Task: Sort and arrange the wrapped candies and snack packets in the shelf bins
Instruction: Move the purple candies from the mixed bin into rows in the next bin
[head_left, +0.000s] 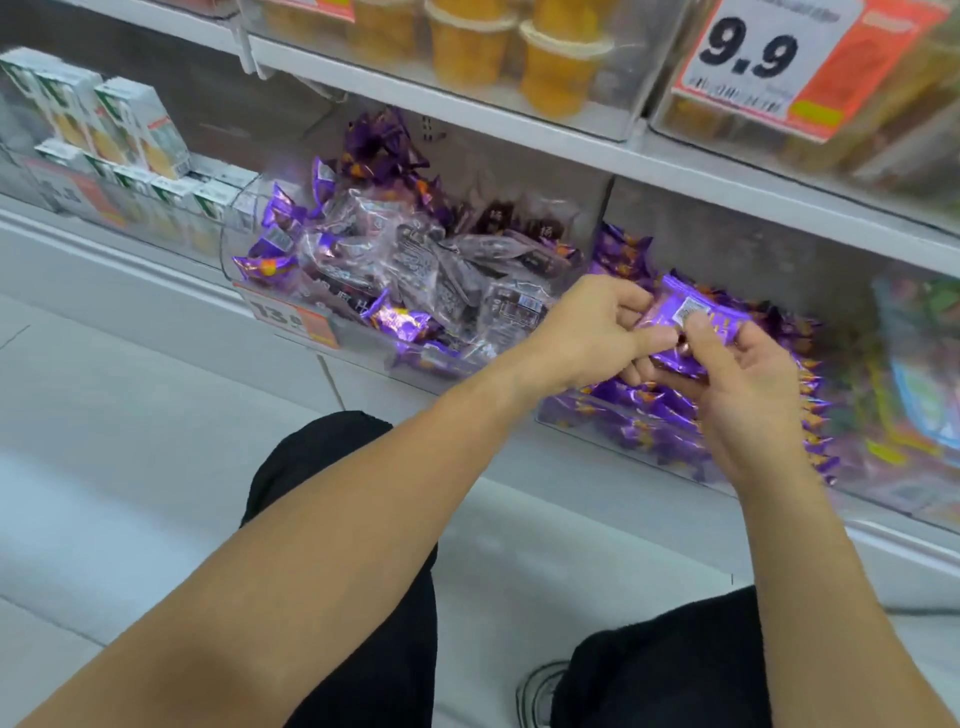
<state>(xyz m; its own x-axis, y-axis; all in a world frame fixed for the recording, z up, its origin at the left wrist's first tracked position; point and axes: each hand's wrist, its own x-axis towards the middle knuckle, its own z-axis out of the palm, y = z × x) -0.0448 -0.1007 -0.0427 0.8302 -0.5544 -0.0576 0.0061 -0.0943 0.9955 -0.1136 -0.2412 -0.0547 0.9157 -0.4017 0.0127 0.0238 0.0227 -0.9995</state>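
Note:
Both of my hands hold one purple foil snack packet (693, 325) above the right-hand clear bin (597, 431). My left hand (597, 332) pinches its left end and my right hand (737, 395) grips its lower right side, thumb on top. That bin holds several purple packets standing in rows (654, 410). The left clear bin (234, 234) holds a loose heap of translucent dark-printed packets (415, 260) mixed with purple wrapped ones (400, 325).
Small juice cartons (130, 130) fill the shelf at the left. Orange jelly cups (519, 57) and a 9.9 price tag (753, 57) sit on the shelf above. A bin of colourful packs (919, 374) stands at the right. My black-trousered knees (353, 493) are below.

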